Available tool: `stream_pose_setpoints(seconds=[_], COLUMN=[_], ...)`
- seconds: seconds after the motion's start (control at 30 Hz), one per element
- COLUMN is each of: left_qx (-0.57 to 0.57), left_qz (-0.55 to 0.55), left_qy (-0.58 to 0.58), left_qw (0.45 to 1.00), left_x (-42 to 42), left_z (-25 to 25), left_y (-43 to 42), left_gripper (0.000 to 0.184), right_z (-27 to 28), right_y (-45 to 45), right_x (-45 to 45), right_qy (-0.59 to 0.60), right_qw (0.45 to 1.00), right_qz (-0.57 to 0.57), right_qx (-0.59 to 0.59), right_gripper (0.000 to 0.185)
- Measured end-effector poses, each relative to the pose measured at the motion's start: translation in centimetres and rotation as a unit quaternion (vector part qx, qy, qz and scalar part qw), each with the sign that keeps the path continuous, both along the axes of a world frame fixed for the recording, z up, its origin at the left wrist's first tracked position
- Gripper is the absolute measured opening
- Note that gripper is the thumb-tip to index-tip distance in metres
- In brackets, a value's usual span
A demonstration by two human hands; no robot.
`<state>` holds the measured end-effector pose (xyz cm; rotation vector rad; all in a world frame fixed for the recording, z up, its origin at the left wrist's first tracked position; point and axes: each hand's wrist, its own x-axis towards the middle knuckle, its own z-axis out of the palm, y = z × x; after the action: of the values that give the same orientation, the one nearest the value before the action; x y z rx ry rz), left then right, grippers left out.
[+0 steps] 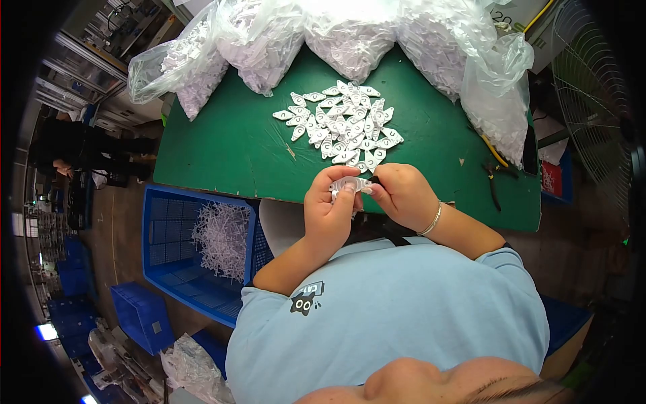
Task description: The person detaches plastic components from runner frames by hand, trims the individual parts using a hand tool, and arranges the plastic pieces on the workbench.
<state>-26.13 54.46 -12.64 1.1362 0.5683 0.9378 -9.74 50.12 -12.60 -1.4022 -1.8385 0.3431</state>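
Note:
My left hand is closed around a small white plastic part, pinched between thumb and fingers at the table's near edge. My right hand is curled closed against the right end of that part. A bit of something dark shows at its fingertips; what it is, I cannot make out. Just beyond both hands lies a loose pile of white diamond-shaped plastic parts, many with a curved mark on the face.
Clear bags of white pieces line the back of the green table. Black-handled pliers lie at the right, near a fan. A blue crate with thin white scraps stands at the left. Another person stands far left.

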Motion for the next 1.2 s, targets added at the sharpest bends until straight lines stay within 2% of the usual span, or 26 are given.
stream_pose_setpoints(seconds=[0.27,0.4,0.5,0.57,0.63,0.67,0.73,0.77,0.8,0.87,1.0,1.13,1.2], left_qx=[-0.073,-0.102,-0.246,-0.265,-0.282,-0.28,-0.356,-0.358,-0.358,-0.392,-0.39,-0.374,-0.385], left_qz=[0.024,-0.006,0.018,0.039,0.049,0.047,0.085,0.039,0.038,0.012,0.013,0.066,0.061], left_qy=[-0.044,-0.066,-0.152,-0.184,-0.222,-0.223,-0.254,-0.293,-0.293,-0.345,-0.347,-0.3,-0.29], left_qw=[0.996,0.993,0.957,0.946,0.932,0.933,0.895,0.885,0.886,0.853,0.853,0.875,0.874], left_x=[0.8,0.6,-0.2,-1.2,-2.9,-3.5,-4.5,-5.5,-5.8,-6.0,-5.2,-3.9,-3.8], left_z=[-0.3,-1.0,-1.5,-2.5,-4.5,-4.8,-5.5,-6.8,-7.5,-8.3,-8.3,-7.4,-7.6], left_y=[-0.2,0.7,2.7,4.3,6.0,6.6,7.3,7.8,8.2,8.7,8.5,7.8,7.7], left_gripper=[0.017,0.014,0.01,0.01,0.01,0.01,0.008,0.011,0.011,0.016,0.019,0.021,0.02], right_z=[-0.4,-0.7,-0.9,-1.0,-1.1,-0.7,0.3,-0.1,-0.7,-1.8,-3.2,-4.0,-3.7], right_y=[0.1,0.2,0.4,0.4,0.3,0.3,0.4,0.8,1.3,2.6,4.3,5.5,5.8], right_x=[-0.1,0.5,0.8,1.2,2.1,2.6,3.9,4.7,5.8,7.5,7.9,7.3,7.0], right_qy=[-0.001,0.016,0.017,0.018,-0.052,-0.053,-0.184,-0.19,-0.19,-0.157,-0.158,-0.136,-0.117], right_qw=[1.0,0.997,0.995,0.994,0.998,0.998,0.972,0.964,0.964,0.949,0.953,0.957,0.938], right_qz=[0.002,0.064,0.097,0.11,0.019,0.018,-0.068,-0.108,-0.109,-0.248,-0.232,-0.209,-0.219], right_qx=[0.001,-0.03,-0.006,0.022,-0.037,-0.034,-0.127,-0.152,-0.151,-0.111,-0.116,-0.148,-0.242], right_gripper=[0.025,0.026,0.027,0.028,0.03,0.03,0.032,0.034,0.034,0.03,0.027,0.023,0.023])
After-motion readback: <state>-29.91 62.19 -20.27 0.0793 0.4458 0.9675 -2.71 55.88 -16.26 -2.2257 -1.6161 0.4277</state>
